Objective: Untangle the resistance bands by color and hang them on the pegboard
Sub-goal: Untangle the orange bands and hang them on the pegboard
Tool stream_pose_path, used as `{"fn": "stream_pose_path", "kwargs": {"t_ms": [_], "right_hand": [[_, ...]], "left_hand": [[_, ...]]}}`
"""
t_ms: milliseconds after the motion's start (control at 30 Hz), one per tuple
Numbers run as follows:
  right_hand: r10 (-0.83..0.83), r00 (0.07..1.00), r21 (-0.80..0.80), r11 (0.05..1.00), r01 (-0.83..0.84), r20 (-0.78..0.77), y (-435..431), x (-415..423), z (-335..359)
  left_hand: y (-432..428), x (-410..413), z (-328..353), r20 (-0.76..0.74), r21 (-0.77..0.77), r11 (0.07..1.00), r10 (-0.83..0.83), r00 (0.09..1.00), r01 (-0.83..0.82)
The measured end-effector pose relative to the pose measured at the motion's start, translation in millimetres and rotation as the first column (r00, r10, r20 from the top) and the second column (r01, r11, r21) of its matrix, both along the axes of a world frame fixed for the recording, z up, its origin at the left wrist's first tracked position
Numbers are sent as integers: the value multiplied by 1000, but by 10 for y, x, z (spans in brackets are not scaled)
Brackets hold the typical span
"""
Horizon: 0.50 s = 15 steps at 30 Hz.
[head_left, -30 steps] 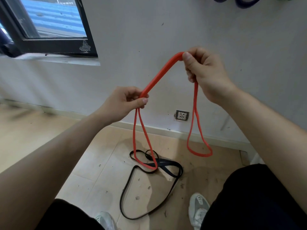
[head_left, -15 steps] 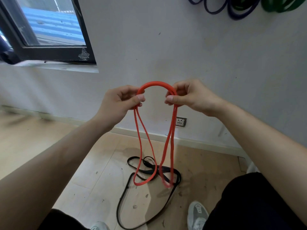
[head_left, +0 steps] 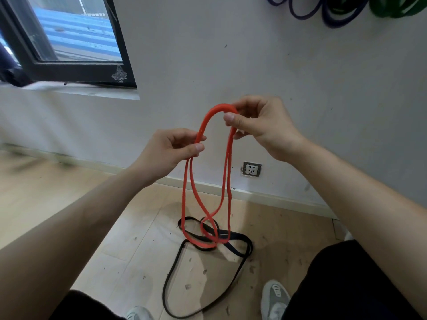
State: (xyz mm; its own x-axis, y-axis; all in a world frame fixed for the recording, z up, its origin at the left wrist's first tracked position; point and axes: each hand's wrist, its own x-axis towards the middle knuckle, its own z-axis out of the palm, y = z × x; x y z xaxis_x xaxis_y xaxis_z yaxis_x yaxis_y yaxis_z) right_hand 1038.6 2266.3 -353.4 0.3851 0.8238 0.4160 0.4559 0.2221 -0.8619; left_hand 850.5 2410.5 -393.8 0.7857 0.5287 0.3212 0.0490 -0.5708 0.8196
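Held up a thin red rubber resistance band (head_left: pixel 203 125), doubled over into a short arch at the top, with slim strands hanging down and crossing near their lower ends. Pinched one side of the arch between thumb and fingers of the left hand (head_left: pixel 171 151), up and left of the white wall socket (head_left: pixel 252 169). Gripped the other side in the curled fingers of the right hand (head_left: pixel 261 125), above that socket. Dangled the low loops below and left of the socket, in front of a flat black rubber band (head_left: pixel 171 280) lying on the floor.
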Motion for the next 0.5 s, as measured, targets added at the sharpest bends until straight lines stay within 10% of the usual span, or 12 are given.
{"fn": "stream_pose_path", "kwargs": {"t_ms": [500], "right_hand": [[-86, 996, 37, 996, 85, 16, -71, 21, 22]], "left_hand": [[-144, 152, -72, 17, -69, 997, -22, 1000, 23]]}}
